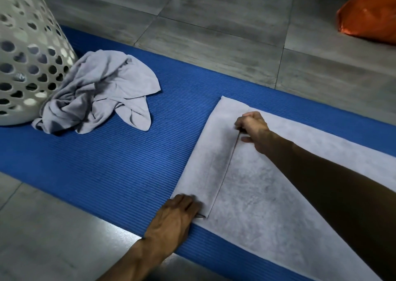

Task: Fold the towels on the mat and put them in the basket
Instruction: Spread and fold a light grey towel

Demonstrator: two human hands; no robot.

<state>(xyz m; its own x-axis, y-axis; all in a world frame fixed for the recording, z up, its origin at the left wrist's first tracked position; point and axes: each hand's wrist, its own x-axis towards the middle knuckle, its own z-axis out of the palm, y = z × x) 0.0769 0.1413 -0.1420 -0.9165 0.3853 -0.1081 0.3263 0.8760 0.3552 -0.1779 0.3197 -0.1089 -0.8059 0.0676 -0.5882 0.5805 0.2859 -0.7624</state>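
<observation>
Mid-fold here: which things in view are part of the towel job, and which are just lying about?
Job:
- white towel, both hands on its folded flap: left hand, right hand
- crumpled grey towel
- blue mat
- perforated basket

Lying about:
- orange bag on the tiled floor

ribbed blue foam mat (pixel 111 173): matt, fine ridges. flat white terry towel (pixel 257 195) under both hands: fuzzy nap, matt. crumpled grey cloth towel (pixel 102 92) left of the grip: thinner, smoother weave. perforated white plastic basket (pixel 25 45): smooth, slight sheen. grey floor tiles (pixel 214 23): satin. orange bag (pixel 372 17): glossy, crinkled.
</observation>
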